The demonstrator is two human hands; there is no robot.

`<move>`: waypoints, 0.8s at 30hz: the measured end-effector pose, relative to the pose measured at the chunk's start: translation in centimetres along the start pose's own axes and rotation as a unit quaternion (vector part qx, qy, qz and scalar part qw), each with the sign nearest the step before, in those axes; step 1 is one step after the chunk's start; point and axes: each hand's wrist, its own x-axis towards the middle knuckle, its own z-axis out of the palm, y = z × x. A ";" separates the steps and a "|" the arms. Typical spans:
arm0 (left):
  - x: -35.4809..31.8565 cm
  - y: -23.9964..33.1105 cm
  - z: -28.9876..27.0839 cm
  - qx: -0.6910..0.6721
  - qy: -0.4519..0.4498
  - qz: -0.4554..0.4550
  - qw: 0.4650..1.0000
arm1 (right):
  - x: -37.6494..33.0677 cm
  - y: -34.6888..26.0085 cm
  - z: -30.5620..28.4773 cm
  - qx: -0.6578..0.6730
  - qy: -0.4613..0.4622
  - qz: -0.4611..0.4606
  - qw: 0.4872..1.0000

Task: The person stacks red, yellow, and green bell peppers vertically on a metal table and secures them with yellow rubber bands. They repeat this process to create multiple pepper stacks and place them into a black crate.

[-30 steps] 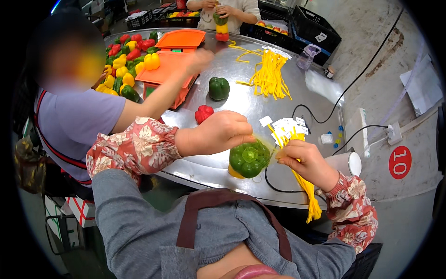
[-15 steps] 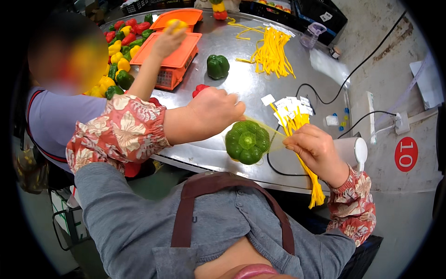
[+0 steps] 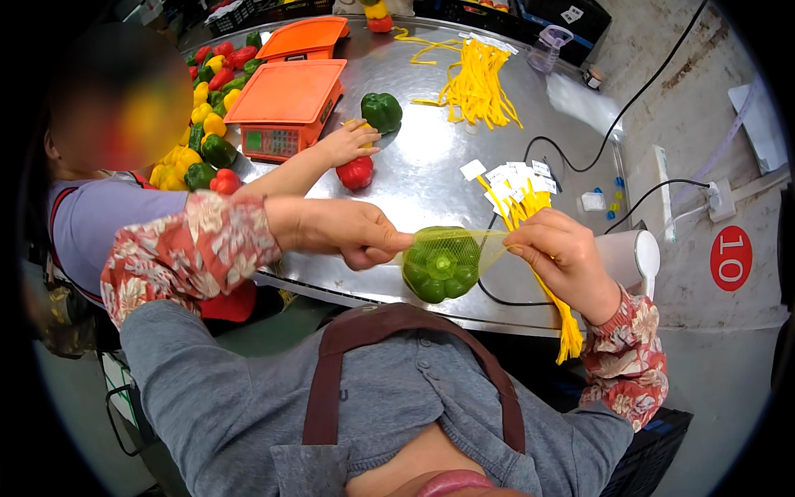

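A green bell pepper (image 3: 439, 277) hangs in a yellow mesh bag (image 3: 492, 247) just above the table's near edge. My left hand (image 3: 352, 232) is closed, pinching the bag's left side between thumb and fingers. At the other side, my right hand (image 3: 560, 255) grips the bag's right end with its fingertips, and the mesh is stretched between both hands. Under my right hand lies a bundle of yellow mesh bags (image 3: 567, 335) with white tags (image 3: 517, 184).
A co-worker's hand (image 3: 348, 142) rests on a yellow pepper, between a red pepper (image 3: 356, 173) and a green one (image 3: 382, 112). Orange scales (image 3: 286, 91) and piled peppers (image 3: 172, 168) stand left. More yellow nets (image 3: 482, 83) lie behind. A white cup (image 3: 645, 261) and black cable (image 3: 571, 168) are right.
My left hand has dropped slightly and turned, still holding the mesh. The co-worker's hand has moved from above the scale down to the table, bringing the yellow pepper beside the red one.
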 end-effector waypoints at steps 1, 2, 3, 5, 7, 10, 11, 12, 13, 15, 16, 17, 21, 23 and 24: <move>0.7 -0.9 0.5 -0.102 0.016 0.061 0.993 | -0.3 0.2 -0.1 -0.001 0.003 0.008 1.000; 1.3 -1.6 1.5 -0.196 0.034 0.128 0.972 | -0.5 0.6 0.0 0.001 0.006 0.008 1.000; 1.9 -2.3 2.2 -0.248 0.049 0.191 0.949 | -0.7 0.9 0.1 0.003 0.010 0.008 1.000; 3.0 -2.9 2.3 -0.342 0.068 0.285 0.893 | -1.1 1.4 0.6 0.003 0.000 -0.065 0.998; 4.0 -3.0 2.2 -0.427 0.073 0.346 0.832 | -1.5 1.2 1.1 -0.031 -0.012 -0.143 0.989; 5.3 -1.2 1.7 -0.497 0.129 0.364 0.777 | -0.9 -0.4 2.6 -0.113 -0.023 -0.251 0.961; 5.9 -1.1 1.8 -0.468 0.149 0.381 0.783 | -0.5 -0.9 2.9 -0.128 -0.021 -0.275 0.952; 6.3 -1.5 1.5 -0.407 0.150 0.376 0.819 | -0.2 -1.3 3.0 -0.143 -0.019 -0.300 0.943; 6.6 -1.4 1.2 -0.342 0.146 0.368 0.853 | 0.2 -1.5 2.6 -0.151 -0.022 -0.298 0.942; 6.6 -1.2 2.0 -0.234 0.171 0.322 0.901 | 1.3 -1.3 2.4 -0.098 0.008 -0.291 0.952; 6.6 -1.3 2.5 -0.200 0.152 0.307 0.918 | 1.8 -1.1 2.4 -0.070 0.025 -0.286 0.955; 6.5 -1.5 2.9 -0.166 0.134 0.291 0.933 | 2.4 -0.7 2.6 -0.038 0.040 -0.275 0.960; 5.1 -0.4 4.2 -0.088 0.109 0.231 0.963 | 3.3 1.4 3.0 0.089 0.033 -0.166 0.982; 4.5 -0.3 4.1 -0.042 0.093 0.234 0.967 | 3.1 2.8 3.5 0.144 0.010 -0.109 0.983; 4.5 -0.6 4.0 -0.021 0.091 0.237 0.967 | 3.0 3.3 3.7 0.171 -0.002 -0.081 0.982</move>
